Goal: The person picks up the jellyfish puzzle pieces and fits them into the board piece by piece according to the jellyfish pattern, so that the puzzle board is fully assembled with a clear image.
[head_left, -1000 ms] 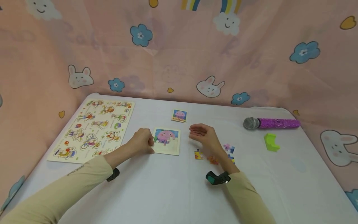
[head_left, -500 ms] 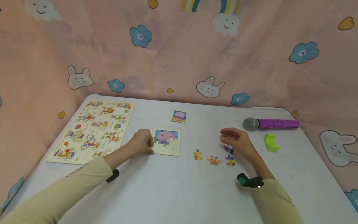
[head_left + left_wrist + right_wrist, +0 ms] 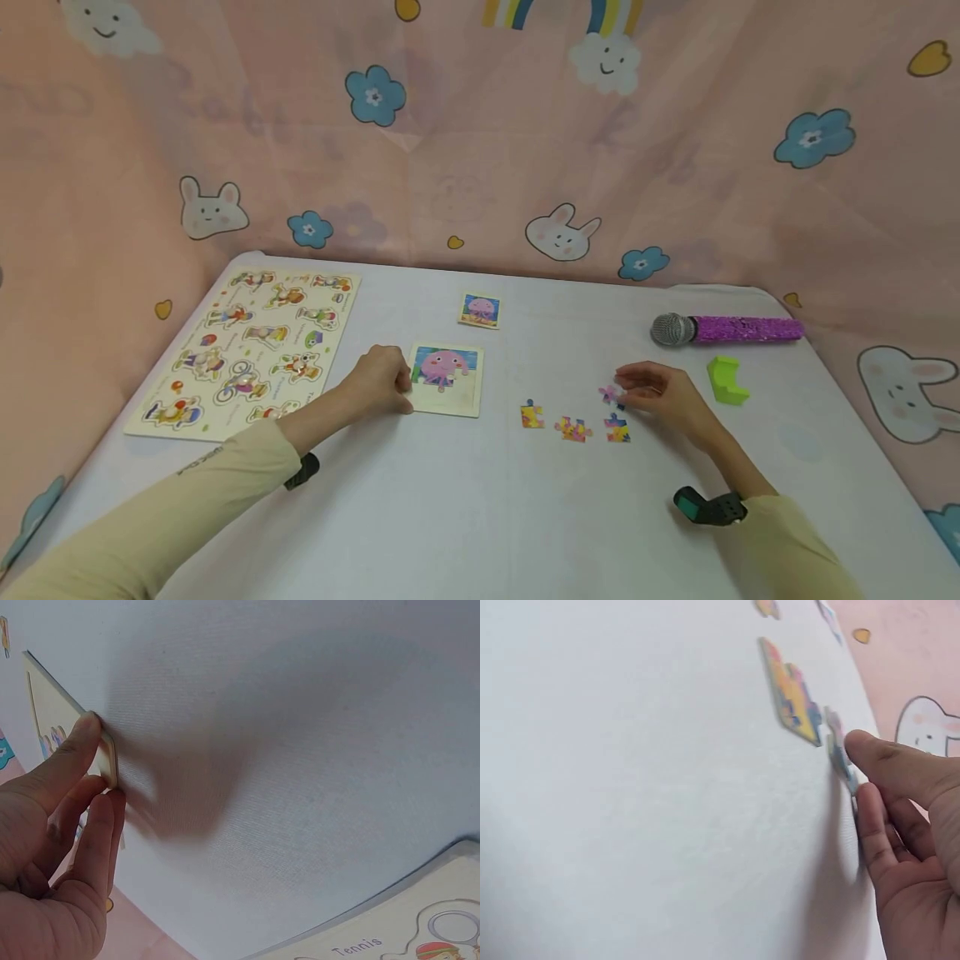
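My left hand (image 3: 372,382) pinches the left edge of a small square puzzle board (image 3: 448,400), thumb and fingers at one corner in the left wrist view. The board shows a partly assembled pink octopus, its lower part bare wood. On the right, my right hand (image 3: 666,398) has its thumb and fingertips on a pink and blue jigsaw piece (image 3: 607,393), partly hidden by the fingers. Nearby lie a yellow jigsaw piece (image 3: 532,415), an orange-pink jigsaw piece (image 3: 573,429) and a yellow-blue jigsaw piece (image 3: 618,428).
A small octopus picture card (image 3: 480,310) lies behind the puzzle board. A large animal puzzle board (image 3: 258,350) covers the table's left side. Farther right are a purple glitter microphone (image 3: 727,329) and a green block (image 3: 726,382). A pink printed curtain (image 3: 450,167) stands behind the table.
My right hand has moved right, away from beside the puzzle board, over the loose pieces and down to the pink and blue one. The left hand keeps its place on the board.
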Available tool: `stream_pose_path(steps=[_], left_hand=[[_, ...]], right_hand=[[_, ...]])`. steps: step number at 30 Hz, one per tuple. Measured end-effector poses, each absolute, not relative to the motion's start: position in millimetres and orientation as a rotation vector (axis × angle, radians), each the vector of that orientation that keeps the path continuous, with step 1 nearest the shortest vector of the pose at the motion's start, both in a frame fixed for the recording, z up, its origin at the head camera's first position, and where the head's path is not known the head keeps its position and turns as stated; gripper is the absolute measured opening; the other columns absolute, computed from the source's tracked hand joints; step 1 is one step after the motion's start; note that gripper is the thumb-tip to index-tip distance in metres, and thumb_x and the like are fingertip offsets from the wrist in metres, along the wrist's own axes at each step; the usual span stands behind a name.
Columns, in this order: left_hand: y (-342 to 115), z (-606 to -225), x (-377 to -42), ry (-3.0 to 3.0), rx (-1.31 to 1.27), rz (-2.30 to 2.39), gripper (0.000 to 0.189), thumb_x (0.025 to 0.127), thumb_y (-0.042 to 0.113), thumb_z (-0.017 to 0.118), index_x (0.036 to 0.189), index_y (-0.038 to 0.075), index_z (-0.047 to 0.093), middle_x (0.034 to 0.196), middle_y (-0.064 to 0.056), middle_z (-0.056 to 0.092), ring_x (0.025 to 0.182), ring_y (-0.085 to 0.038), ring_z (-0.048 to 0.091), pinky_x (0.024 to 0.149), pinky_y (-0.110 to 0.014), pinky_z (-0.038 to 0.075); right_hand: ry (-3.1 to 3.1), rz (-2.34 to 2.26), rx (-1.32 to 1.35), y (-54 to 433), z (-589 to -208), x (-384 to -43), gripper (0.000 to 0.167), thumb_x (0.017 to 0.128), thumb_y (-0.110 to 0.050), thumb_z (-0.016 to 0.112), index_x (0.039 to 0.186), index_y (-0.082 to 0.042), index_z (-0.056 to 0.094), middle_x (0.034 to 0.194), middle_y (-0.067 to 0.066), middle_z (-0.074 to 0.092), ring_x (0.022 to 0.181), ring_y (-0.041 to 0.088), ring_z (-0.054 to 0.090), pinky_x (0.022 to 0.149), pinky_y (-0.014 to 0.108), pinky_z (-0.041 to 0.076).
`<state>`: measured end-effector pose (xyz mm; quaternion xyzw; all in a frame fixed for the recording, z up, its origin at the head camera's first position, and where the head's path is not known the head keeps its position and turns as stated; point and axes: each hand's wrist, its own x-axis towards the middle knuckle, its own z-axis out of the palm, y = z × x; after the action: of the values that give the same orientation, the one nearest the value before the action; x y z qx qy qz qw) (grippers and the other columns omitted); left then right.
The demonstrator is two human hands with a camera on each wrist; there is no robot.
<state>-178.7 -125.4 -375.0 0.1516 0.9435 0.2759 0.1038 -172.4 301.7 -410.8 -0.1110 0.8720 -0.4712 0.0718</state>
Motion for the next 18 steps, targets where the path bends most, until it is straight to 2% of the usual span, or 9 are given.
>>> stream_pose_path(steps=[12, 18], left_hand=[[-128.2, -375.4, -179.1, 2.779, 0.469, 0.827, 0.025, 0.063, 0.0, 0.086, 0.075, 0.0, 0.064, 0.075, -0.005, 0.054, 0.071, -0.018, 0.048, 0.064, -0.029, 0.04], [-127.1, -374.8, -178.7, 2.783, 0.47, 0.807, 0.025, 0.062, 0.001, 0.086, 0.074, 0.0, 0.065, 0.075, -0.005, 0.054, 0.071, -0.018, 0.048, 0.064, -0.028, 0.04]], right_hand=[[2.754, -1.299, -0.326, 301.1, -411.7, -161.7, 0.037, 0.082, -0.008, 0.075, 0.113, 0.006, 0.061, 0.107, 0.021, 0.065, 0.084, 0.006, 0.06, 0.075, 0.013, 0.049], [2.717, -1.272, -0.34, 302.7, -410.3, -163.4, 0.036, 0.083, -0.007, 0.074, 0.114, 0.005, 0.061, 0.109, 0.021, 0.065, 0.088, 0.01, 0.062, 0.076, 0.013, 0.049]])
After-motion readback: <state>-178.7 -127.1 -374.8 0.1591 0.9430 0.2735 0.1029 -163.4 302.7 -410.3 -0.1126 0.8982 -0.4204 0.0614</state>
